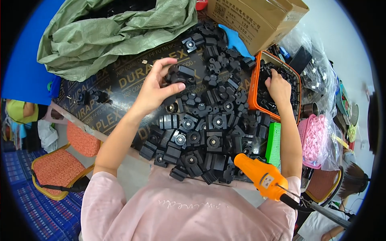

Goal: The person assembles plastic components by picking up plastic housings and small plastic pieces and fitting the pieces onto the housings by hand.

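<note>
My left hand (155, 90) is raised over the dark printed tabletop (116, 102), its thumb and fingers closed around a black plastic housing (181, 75). My right hand (279, 89) reaches into an orange basket (252, 96) filled with small black parts (267, 68). Its fingertips are drawn together down among them, and whatever they pinch is hidden. Between my arms spreads a heap of black plastic housings (214, 141), several with a round metal centre facing up. An orange electric screwdriver (261, 176) hangs at the lower right, close to my right forearm.
A green woven sack (108, 40) covers the far left of the table. At the back stands a cardboard box (257, 20), with a blue piece (237, 42) beside it. To the right are a green tray (273, 140), a phone (300, 60) and a pink basket (311, 140) of pink pieces.
</note>
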Demonstrator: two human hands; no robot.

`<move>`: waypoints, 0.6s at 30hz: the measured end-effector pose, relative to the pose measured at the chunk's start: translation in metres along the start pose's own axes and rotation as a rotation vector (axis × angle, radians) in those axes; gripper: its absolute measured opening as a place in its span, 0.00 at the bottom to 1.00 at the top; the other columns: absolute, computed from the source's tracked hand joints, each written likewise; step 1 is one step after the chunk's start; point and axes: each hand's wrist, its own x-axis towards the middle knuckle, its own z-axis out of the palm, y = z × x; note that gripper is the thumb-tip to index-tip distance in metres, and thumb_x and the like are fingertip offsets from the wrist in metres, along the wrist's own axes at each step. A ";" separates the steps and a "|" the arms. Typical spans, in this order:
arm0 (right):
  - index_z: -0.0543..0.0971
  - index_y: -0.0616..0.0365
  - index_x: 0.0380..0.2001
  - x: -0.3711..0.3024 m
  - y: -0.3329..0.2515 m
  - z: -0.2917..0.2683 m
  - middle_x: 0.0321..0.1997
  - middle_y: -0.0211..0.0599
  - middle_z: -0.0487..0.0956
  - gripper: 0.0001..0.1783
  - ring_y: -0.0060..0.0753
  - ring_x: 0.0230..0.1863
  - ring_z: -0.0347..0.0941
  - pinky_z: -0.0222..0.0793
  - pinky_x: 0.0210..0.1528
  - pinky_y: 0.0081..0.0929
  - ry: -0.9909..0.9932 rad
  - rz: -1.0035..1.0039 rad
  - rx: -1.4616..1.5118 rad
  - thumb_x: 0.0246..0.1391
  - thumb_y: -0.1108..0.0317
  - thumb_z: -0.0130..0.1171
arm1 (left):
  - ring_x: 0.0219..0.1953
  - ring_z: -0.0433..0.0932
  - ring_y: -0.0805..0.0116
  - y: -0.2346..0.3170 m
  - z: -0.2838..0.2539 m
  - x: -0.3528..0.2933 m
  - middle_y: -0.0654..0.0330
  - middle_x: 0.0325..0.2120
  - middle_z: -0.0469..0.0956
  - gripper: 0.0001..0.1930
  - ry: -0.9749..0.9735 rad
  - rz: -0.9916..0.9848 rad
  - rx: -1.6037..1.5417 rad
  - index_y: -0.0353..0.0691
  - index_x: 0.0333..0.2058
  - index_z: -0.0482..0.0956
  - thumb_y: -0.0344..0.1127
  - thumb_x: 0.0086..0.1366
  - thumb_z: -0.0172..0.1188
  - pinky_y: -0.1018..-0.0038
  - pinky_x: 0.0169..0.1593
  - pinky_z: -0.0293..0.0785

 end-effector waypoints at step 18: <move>0.61 0.60 0.42 -0.040 -0.065 -0.133 0.33 0.61 0.75 0.15 0.39 0.20 0.75 0.72 0.20 0.26 -0.541 0.295 2.167 0.56 0.63 0.39 | 0.37 0.72 0.58 0.025 0.066 -0.035 0.56 0.40 0.66 0.29 0.039 0.487 0.574 0.45 0.48 0.69 0.30 0.43 0.67 0.72 0.37 0.72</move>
